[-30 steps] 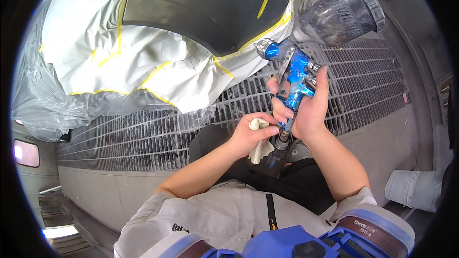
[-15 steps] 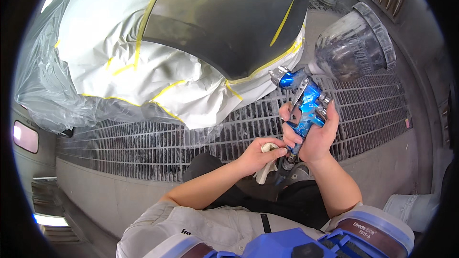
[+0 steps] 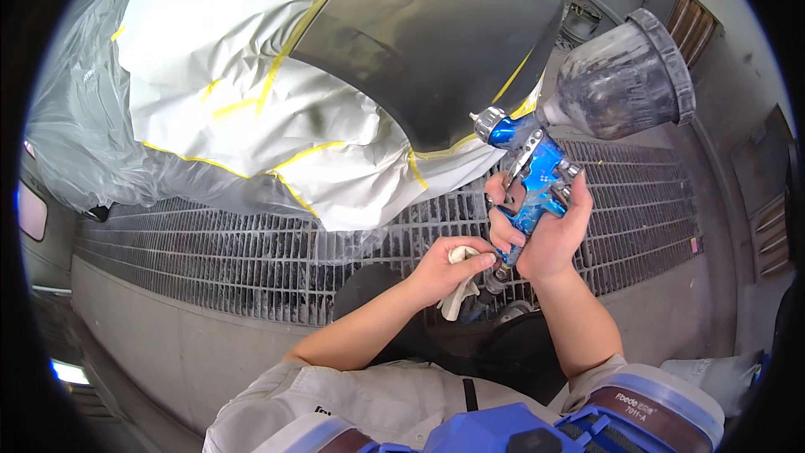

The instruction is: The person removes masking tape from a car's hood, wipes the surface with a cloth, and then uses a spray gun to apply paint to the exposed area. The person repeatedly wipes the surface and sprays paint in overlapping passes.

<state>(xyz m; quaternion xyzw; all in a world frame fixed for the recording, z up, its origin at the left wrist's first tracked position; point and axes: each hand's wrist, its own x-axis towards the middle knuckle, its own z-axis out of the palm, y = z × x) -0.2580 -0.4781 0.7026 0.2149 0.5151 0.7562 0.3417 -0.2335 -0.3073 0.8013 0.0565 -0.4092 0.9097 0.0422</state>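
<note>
My right hand (image 3: 549, 239) wraps round the handle of a blue spray gun (image 3: 532, 168), with fingers by its trigger. A cloudy, paint-stained cup (image 3: 616, 80) sits tilted on top of the gun. The silver nozzle points up and left, toward a dark grey car panel (image 3: 428, 42). My left hand (image 3: 453, 273) is closed on a crumpled off-white cloth (image 3: 459, 285). Its thumb and fingertips are at the hose fitting (image 3: 501, 275) under the gun's handle; whether they grip the fitting too, I cannot tell.
White masking sheet (image 3: 251, 143) edged with yellow tape surrounds the panel, and clear plastic film (image 3: 84, 117) hangs at the left. Underfoot lies a metal floor grating (image 3: 218, 260). A metal can (image 3: 580, 20) stands beyond the panel. A blue respirator (image 3: 495, 432) fills the lower edge.
The view has shifted, so the panel and masking sheet sit farther right and more of the panel's top shows. Both hands keep their holds on the spray gun and the cloth.
</note>
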